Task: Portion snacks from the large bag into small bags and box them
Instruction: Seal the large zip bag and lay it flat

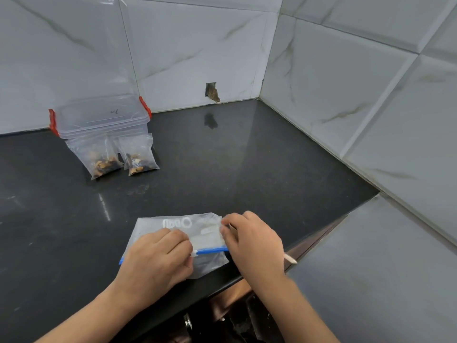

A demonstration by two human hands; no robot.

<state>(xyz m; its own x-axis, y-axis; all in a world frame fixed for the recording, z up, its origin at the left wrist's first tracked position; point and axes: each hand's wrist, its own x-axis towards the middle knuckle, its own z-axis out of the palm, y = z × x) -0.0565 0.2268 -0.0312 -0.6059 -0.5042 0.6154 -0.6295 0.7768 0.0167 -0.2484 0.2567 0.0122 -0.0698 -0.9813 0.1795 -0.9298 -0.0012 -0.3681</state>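
At the counter's (222, 154) near edge, toward 6 o'clock, a large clear bag (173, 233) with a blue zip strip lies flat. The left hand (155, 258) rests on the bag's left half, fingers curled, fingertips at the white slider on the strip. The right hand (252, 241) pinches the bag's right edge, fingers bent. Toward 10 o'clock, well apart, two small bags of snacks, one (99, 157) left and one (137, 155) right, lean against a clear lidded box (101, 116) with red clips. At 12 o'clock, a small hole (212, 91) breaks the tiled wall (197, 45).
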